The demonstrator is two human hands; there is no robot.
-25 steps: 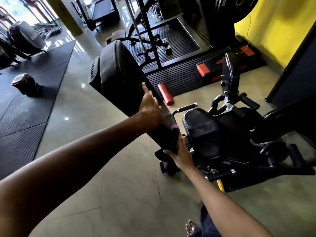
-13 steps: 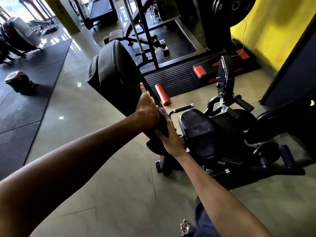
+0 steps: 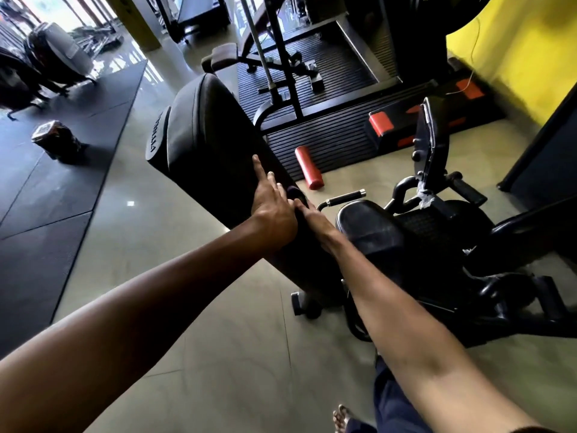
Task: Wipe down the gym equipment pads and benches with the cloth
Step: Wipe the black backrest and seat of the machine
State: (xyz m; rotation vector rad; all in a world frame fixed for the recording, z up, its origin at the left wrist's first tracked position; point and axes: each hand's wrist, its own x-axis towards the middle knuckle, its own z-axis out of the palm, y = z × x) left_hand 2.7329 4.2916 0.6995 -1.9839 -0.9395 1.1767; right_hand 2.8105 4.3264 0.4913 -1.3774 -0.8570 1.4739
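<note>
Sliding up from the lower end, the right hand (image 3: 315,221) is now gripping the purple cloth (image 3: 293,191) against the right edge of the tilted back pad (image 3: 203,145), just beside the left hand (image 3: 271,210), which is pressing flat, fingers straight, on the pad's near face; the seat pad (image 3: 368,235) is sitting close on the right; tiled floor (image 3: 162,276) is lying open on the left.

2 hands (image 3: 271,214) (image 3: 316,221), 1 cloth (image 3: 294,192), 2 black pads — backrest (image 3: 203,145), seat (image 3: 368,232), 1 red roller (image 3: 309,167)
</note>
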